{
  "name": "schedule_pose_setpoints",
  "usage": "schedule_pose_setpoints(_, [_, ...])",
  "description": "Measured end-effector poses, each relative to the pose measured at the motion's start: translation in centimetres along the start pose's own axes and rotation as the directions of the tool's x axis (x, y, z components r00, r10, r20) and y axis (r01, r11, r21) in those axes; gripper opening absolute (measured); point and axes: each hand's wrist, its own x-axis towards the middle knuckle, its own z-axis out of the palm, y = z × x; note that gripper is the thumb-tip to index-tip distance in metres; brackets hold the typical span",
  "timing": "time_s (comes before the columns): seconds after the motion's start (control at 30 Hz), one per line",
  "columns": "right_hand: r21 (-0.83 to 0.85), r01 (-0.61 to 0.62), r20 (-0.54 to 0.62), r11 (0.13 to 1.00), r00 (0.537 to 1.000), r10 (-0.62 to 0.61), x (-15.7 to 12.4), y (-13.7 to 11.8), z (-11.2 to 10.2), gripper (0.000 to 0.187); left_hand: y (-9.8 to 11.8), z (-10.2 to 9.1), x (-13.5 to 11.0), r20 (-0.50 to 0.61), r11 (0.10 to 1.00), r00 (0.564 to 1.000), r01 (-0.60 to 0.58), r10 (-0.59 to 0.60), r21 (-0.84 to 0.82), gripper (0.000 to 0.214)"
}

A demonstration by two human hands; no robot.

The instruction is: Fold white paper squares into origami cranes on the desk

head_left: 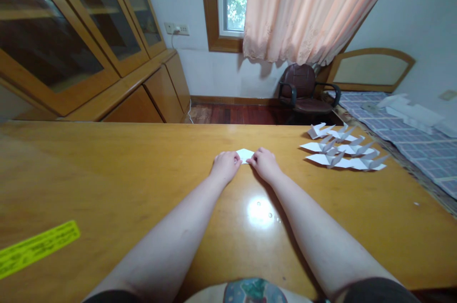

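A small piece of folded white paper lies on the wooden table, between my two hands. My left hand has its fingers closed on the paper's left edge. On the opposite edge, my right hand pinches the paper with curled fingers. The fingertips hide both side corners, while the pointed far edge shows between them. To the right stand several folded white paper cranes in short rows, apart from my hands.
The wooden table extends widely to both sides. A yellow printed strip lies at the near left. Beyond the table are a brown office chair, a glass-fronted cabinet on the left and a bed on the right.
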Motion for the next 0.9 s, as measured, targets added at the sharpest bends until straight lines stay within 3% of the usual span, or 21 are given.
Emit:
schedule_pose_setpoints(0.17, [0.036,-0.021,-0.017,0.999,1.000,0.021,0.06,-0.02,-0.03,0.022,0.32,-0.45,-0.20,0.002,0.999,1.000,0.026,-0.026,-0.045,0.016])
schedule_pose_setpoints(0.43, [0.113,0.006,-0.046,0.994,0.999,-0.001,0.19,0.68,0.51,0.024,-0.07,-0.46,-0.32,0.004,0.998,0.999,-0.051,0.051,-0.028,0.016])
schedule_pose_setpoints(0.9, [0.163,0.018,-0.066,0.986,0.998,-0.007,0.19,0.79,0.58,0.022,-0.17,-0.60,-0.41,0.024,0.998,0.998,-0.067,0.066,0.017,0.015])
